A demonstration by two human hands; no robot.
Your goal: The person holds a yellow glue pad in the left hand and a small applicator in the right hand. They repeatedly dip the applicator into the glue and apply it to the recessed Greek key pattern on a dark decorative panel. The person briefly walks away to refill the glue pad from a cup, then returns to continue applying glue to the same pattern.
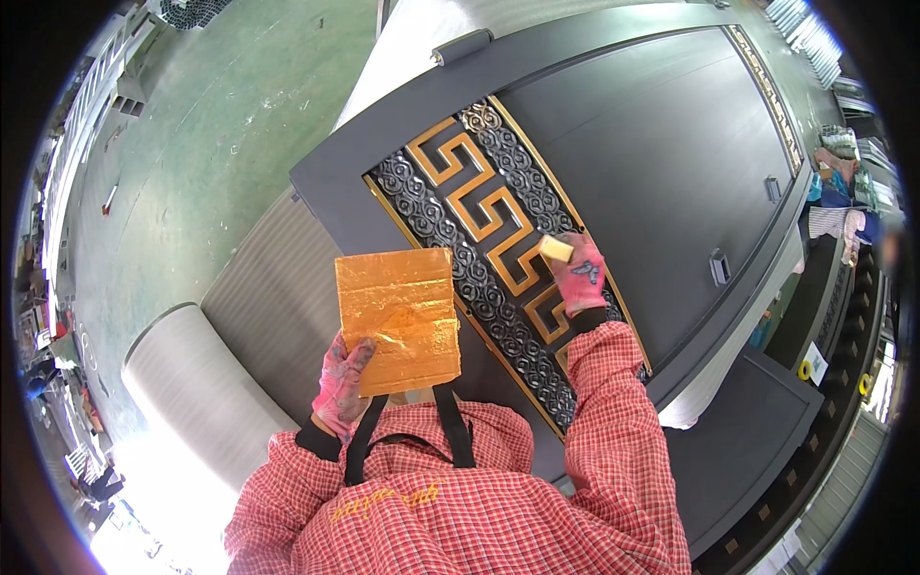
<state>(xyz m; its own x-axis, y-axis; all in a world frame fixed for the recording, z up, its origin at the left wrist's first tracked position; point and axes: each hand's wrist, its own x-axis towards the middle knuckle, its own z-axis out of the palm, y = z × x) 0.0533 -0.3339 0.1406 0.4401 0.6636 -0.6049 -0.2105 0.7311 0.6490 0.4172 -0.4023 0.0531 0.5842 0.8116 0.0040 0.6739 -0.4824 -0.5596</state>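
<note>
In a stained pink glove, my left hand grips the lower left edge of a flat square of cardboard coated in gold paint, thumb on top. My right hand, gloved in pink too, pinches a small pale-yellow sponge block. That hand is over the ornamental band of a dark grey metal door, beside a gold Greek-key strip. Rows of dark, silvery scrollwork flank the strip. One rosette at the far end looks golden. Whether the sponge touches the door cannot be made out.
A large roll of pale foam sheet lies at the left, its loose length running under the door. Green floor stretches beyond. A hinge juts from the door's far edge. Another dark panel stands at the right, near yellow tape.
</note>
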